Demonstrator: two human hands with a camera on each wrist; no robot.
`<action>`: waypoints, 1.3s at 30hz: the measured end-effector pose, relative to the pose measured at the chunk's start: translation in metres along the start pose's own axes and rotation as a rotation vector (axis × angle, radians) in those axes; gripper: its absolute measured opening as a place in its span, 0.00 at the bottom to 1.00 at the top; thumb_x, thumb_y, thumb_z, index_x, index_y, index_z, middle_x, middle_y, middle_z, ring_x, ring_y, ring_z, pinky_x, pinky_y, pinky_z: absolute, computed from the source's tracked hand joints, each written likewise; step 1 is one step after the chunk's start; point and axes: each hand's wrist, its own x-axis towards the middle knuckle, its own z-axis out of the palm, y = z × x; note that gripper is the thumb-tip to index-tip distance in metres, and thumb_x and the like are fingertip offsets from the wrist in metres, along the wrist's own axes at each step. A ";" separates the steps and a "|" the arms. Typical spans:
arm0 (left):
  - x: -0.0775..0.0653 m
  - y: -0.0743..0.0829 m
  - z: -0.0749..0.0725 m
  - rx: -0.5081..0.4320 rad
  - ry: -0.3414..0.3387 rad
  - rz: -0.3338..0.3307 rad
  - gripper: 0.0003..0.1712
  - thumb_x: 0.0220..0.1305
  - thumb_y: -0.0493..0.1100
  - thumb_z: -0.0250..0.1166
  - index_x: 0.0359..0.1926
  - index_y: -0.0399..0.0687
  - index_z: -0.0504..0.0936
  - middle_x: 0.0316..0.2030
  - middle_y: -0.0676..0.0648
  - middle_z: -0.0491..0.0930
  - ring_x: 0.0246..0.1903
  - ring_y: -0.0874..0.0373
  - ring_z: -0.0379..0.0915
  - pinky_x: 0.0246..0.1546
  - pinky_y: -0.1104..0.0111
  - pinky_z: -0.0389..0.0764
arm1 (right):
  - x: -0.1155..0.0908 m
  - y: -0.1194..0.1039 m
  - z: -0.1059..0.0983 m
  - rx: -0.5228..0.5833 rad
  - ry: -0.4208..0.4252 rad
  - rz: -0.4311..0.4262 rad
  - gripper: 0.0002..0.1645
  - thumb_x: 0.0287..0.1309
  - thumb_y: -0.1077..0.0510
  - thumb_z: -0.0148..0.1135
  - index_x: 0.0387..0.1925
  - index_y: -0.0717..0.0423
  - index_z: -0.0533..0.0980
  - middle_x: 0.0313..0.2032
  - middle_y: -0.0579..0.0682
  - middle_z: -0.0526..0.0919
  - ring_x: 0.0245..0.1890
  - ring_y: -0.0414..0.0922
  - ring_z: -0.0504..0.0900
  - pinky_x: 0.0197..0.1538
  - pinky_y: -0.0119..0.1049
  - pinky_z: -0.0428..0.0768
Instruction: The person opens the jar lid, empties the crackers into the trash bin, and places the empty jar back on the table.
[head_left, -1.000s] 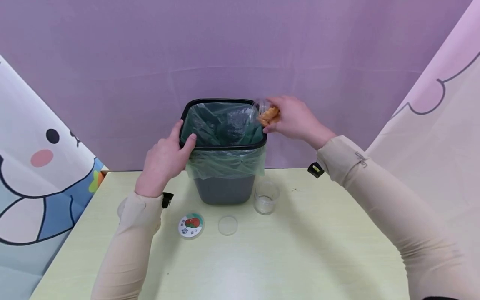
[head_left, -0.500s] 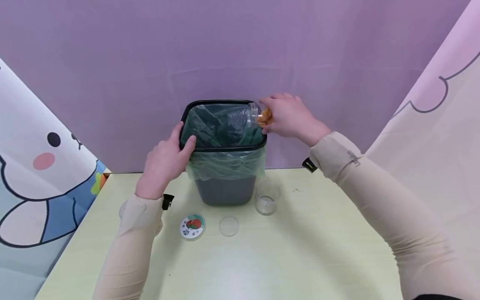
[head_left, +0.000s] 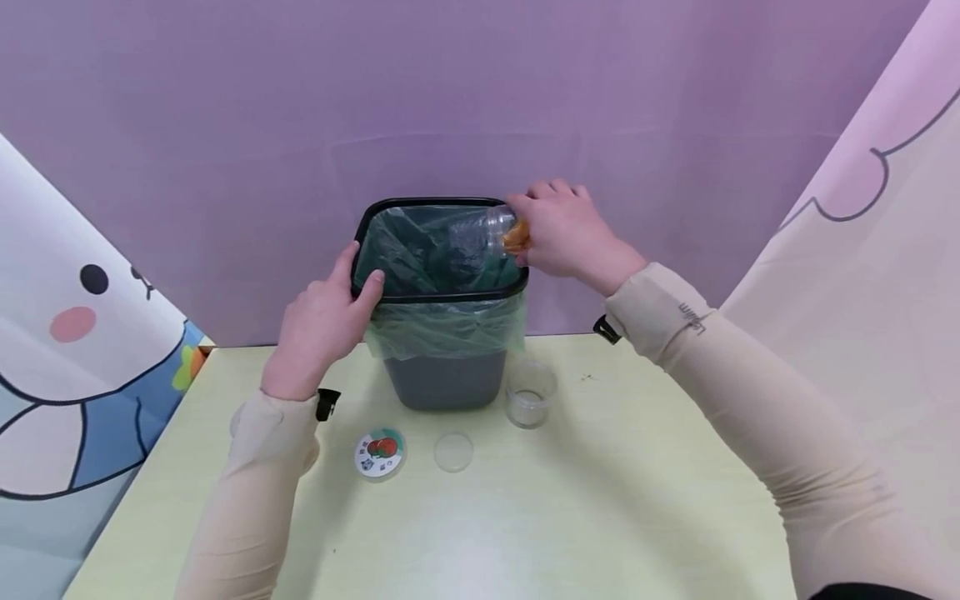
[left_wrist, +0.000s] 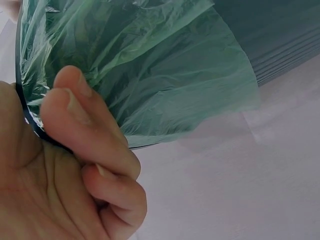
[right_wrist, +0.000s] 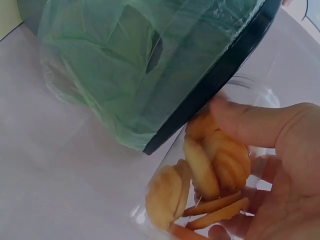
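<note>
A grey bin (head_left: 450, 385) with a black rim and a green plastic liner (head_left: 448, 332) stands at the table's far edge. My left hand (head_left: 318, 332) grips the bin's left rim, thumb inside and curled fingers (left_wrist: 85, 127) outside against the liner. In my right hand (head_left: 566, 232) I hold a clear plastic jar (head_left: 498, 227) lying on its side, its mouth pointing left over the bin's opening. Golden-brown biscuits (right_wrist: 227, 162) are gathered toward the jar's bottom end. The right wrist view shows the jar by the bin's black rim; whether they touch I cannot tell.
Right of the bin's base stands a clear plastic cup (head_left: 529, 402). In front lie a round lid with a red fruit print (head_left: 379, 454) and a thin clear disc (head_left: 453, 452). A purple cloth backdrop (head_left: 480, 92) hangs close behind the pale table (head_left: 570, 517).
My right hand has moved left, bringing the jar's mouth further over the bin and tipping the jar. My left hand keeps its grip on the rim.
</note>
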 end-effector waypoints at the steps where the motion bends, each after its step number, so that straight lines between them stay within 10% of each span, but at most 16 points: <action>1: 0.000 0.000 0.000 0.001 0.000 0.001 0.50 0.67 0.78 0.32 0.80 0.60 0.39 0.15 0.45 0.75 0.13 0.48 0.70 0.13 0.58 0.67 | 0.000 -0.001 0.000 -0.017 0.010 -0.005 0.44 0.56 0.52 0.72 0.72 0.54 0.65 0.58 0.58 0.72 0.60 0.60 0.65 0.60 0.58 0.62; 27: 0.003 0.002 0.006 0.022 0.016 0.010 0.50 0.67 0.78 0.31 0.80 0.59 0.40 0.15 0.43 0.71 0.14 0.47 0.67 0.14 0.57 0.66 | -0.006 -0.026 0.032 -0.374 0.379 -0.208 0.23 0.56 0.63 0.65 0.55 0.57 0.78 0.47 0.60 0.79 0.51 0.59 0.72 0.60 0.51 0.66; 39: 0.005 0.001 0.007 0.023 0.020 0.016 0.49 0.68 0.77 0.32 0.80 0.58 0.40 0.14 0.43 0.69 0.13 0.46 0.66 0.12 0.59 0.64 | -0.003 -0.032 0.038 -0.468 0.405 -0.260 0.21 0.67 0.70 0.53 0.58 0.56 0.78 0.49 0.58 0.78 0.52 0.58 0.71 0.65 0.50 0.61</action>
